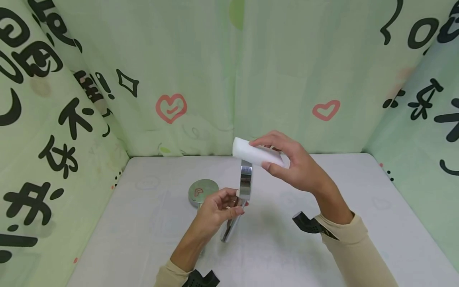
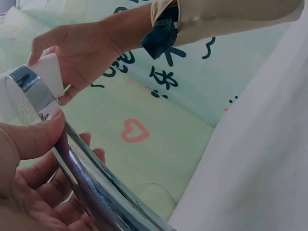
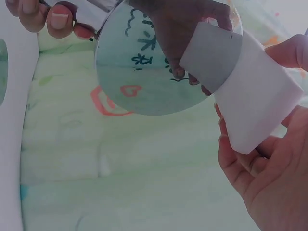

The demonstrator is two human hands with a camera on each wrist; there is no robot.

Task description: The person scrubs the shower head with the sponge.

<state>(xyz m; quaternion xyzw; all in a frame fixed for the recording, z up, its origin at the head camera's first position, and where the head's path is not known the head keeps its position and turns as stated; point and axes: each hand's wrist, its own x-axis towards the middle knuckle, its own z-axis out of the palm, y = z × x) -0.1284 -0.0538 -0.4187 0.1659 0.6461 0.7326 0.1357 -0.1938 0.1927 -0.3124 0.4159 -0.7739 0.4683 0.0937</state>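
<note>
My left hand (image 1: 220, 205) grips a chrome handheld shower head (image 1: 245, 181) by its handle, holding it up above the table with the head end uppermost. Its pale nozzle face (image 2: 21, 103) shows in the left wrist view; the round mirror-like back (image 3: 154, 98) fills much of the right wrist view. My right hand (image 1: 297, 163) pinches a white sponge block (image 1: 258, 152) between thumb and fingers. The sponge meets the rim of the shiny back, where its reflection shows. Behind my left hand, a second shower head (image 1: 203, 189) lies on the table, its handle mostly hidden.
A white cloth covers the table (image 1: 305, 255). Pale green curtains (image 1: 279, 79) with black writing and red hearts hang at the back and on both sides. Black wrist mounts (image 1: 310, 223) sit at both sleeves.
</note>
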